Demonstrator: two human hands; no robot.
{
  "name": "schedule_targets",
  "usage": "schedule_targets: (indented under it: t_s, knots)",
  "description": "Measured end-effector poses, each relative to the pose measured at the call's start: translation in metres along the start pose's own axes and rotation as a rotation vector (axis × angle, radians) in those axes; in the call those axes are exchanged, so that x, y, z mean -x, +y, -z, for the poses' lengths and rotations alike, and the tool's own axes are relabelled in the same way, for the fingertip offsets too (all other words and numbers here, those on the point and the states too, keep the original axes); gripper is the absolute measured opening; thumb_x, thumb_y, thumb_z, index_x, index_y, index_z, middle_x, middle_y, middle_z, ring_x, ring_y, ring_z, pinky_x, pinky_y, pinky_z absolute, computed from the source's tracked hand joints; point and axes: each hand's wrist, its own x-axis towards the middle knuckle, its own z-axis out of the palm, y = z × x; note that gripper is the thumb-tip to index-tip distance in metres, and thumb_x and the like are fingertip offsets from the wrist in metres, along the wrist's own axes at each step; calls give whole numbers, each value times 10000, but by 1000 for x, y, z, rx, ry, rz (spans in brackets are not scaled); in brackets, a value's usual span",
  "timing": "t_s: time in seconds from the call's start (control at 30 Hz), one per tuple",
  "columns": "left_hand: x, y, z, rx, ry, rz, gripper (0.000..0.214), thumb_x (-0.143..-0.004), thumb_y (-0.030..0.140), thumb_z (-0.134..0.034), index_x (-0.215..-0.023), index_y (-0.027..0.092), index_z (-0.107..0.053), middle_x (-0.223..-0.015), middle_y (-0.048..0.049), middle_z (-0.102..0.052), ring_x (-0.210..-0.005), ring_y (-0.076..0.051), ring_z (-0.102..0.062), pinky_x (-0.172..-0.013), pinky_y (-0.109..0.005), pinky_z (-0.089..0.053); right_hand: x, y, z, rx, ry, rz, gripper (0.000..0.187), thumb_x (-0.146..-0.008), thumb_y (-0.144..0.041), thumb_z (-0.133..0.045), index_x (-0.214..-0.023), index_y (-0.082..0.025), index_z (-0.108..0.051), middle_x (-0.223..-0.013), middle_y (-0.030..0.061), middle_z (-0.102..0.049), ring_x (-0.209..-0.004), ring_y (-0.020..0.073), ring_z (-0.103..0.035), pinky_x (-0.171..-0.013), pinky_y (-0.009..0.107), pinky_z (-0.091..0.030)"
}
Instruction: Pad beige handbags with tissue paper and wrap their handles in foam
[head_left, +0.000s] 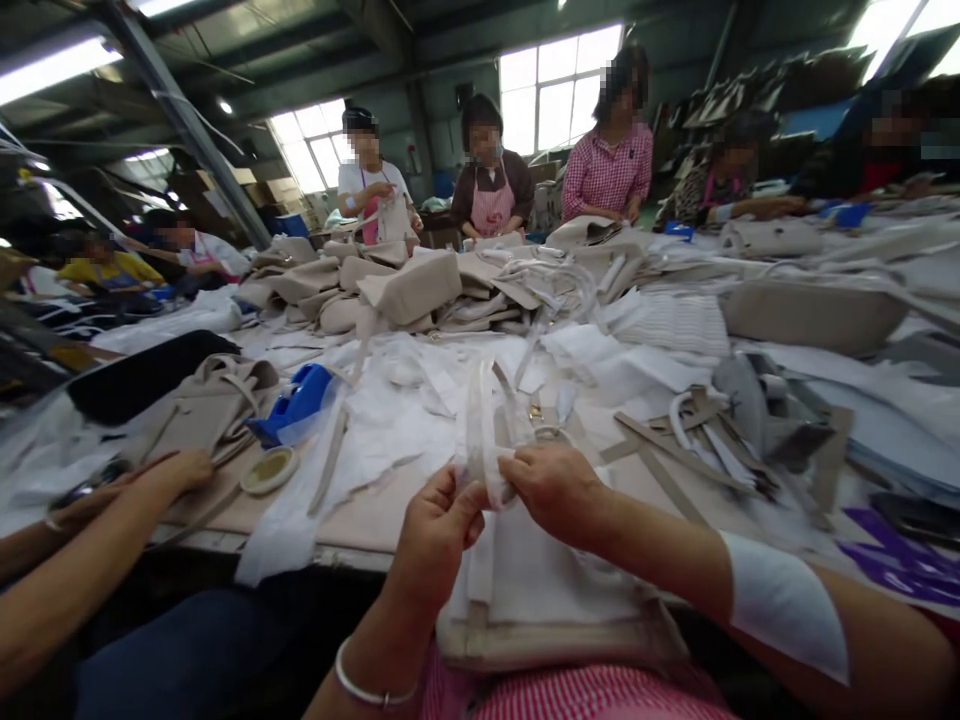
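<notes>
My left hand is closed, thumb and fingers pinching the base of an upright looped bag handle covered in clear or whitish film. From the other side my right hand grips the same handle, its knuckles bent around it. Below both hands a beige bag, its front covered with a white sheet, leans at the table's near edge against my apron. A small gold-coloured metal fitting shows just beyond my right hand. My palms and the film's ends are hidden.
A co-worker's arms reach in at the left by another beige bag. Blue tape dispenser and tape roll lie nearby. Grey dispenser and loose straps sit right. Beyond is a bag pile.
</notes>
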Motion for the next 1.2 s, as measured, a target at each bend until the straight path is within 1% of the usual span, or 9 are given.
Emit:
schedule_targets:
  t_s: [0.13,0.43,0.53,0.63,0.73,0.9,1.0,1.1,1.2]
  knots:
    - [0,2,1,-92,-32,120,457,-805,388,-735,-1151,163,-539,-704,9,-641,-434,-31,-411,-407,-155,-232,3,3,0,90,32,186,117,-883,-134,-525,-869,-150,-640,-833,86,-652,-710,196,-539,-619,323,-339]
    - [-4,-15,9,-79,-227,324,345,-774,437,-741,-753,107,-642,-609,-1,-562,-426,-20,-326,-417,-182,-173,14,1,-5,38,133,260,126,-887,-160,-536,-801,-151,-627,-769,71,-638,-686,192,-515,-620,316,-366]
    - [-4,-15,9,-116,-139,235,296,-785,404,-741,-749,116,-684,-509,52,-432,-457,-38,-294,-445,-184,-192,16,5,1,-169,221,135,143,-890,-138,-518,-909,-127,-659,-851,92,-663,-765,193,-560,-702,313,-422]
    - [-1,-9,4,-188,24,12,179,-792,330,-746,-875,172,-743,-640,17,-537,-595,-91,-455,-551,-192,-367,19,5,13,-506,291,-81,252,-894,-205,-546,-1094,-126,-677,-942,98,-669,-856,198,-589,-778,317,-447]
    - [3,-8,-6,-298,74,-237,94,-808,267,-725,-875,217,-768,-895,-40,-618,-887,-182,-563,-805,-258,-462,20,-3,19,-977,61,-293,243,-855,-360,-624,-865,-142,-730,-715,17,-618,-659,146,-538,-623,264,-420]
    - [12,-24,-17,-462,112,-329,111,-804,275,-718,-720,213,-755,-760,-41,-550,-738,-182,-534,-656,-264,-441,14,-18,7,-1469,34,-601,280,-717,-387,-740,-634,-139,-640,-590,-23,-548,-581,111,-473,-576,243,-385]
    - [13,-23,-11,-446,46,-260,120,-800,295,-728,-737,194,-743,-746,-34,-544,-721,-163,-506,-663,-257,-424,14,-16,1,-1312,119,-495,256,-758,-310,-704,-591,-147,-597,-588,-23,-534,-591,111,-474,-584,243,-379]
    - [9,-17,-1,-242,-115,-25,210,-794,372,-735,-792,165,-705,-645,21,-459,-571,-94,-373,-526,-222,-319,19,-10,-3,-826,250,-189,245,-849,-226,-633,-617,-155,-594,-656,-3,-559,-640,118,-500,-616,243,-378]
    - [4,-19,0,-23,-89,137,303,-761,424,-759,-736,147,-640,-549,78,-334,-496,-57,-229,-464,-214,-180,24,-7,-8,-409,331,95,254,-937,-204,-517,-708,-157,-616,-703,29,-583,-641,134,-493,-611,264,-369]
